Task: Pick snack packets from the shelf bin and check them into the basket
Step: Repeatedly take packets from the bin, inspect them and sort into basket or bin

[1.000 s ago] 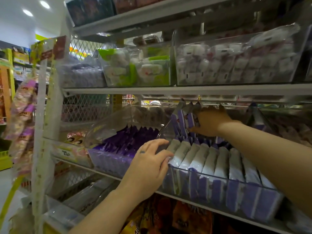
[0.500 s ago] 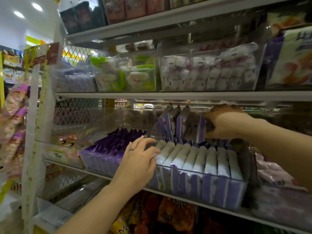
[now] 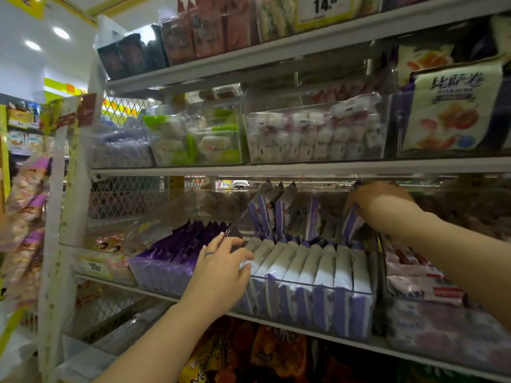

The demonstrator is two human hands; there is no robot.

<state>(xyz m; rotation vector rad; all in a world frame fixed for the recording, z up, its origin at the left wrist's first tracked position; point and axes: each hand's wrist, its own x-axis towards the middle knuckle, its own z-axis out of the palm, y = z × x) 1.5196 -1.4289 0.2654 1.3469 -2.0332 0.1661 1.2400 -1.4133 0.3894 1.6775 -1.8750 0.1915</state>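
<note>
The step in hand is the picking. The right hand (image 3: 381, 207) reaches deep into the clear plastic bin (image 3: 318, 286), and its fingers curl down over the top of one white-and-purple snack packet (image 3: 351, 223) in the back row. The fingertips are hidden, so it cannot be told how firm the hold is.

The left hand (image 3: 221, 268) is nearer to the person, at the bin's front left corner. Its thumb and fingers are closed on the rim there, probably to steady the bin. Between the two hands stand the other packets, with the tidy front row of packets (image 3: 304, 262) just beside the left thumb.

The basket is not in view, and it seems that nothing has been checked in yet. The next move calls for lifting the packet clear of its neighbours while staying under the grey metal shelf board (image 3: 276, 169) just above the right hand. After that the packet must be drawn back toward the body.
</note>
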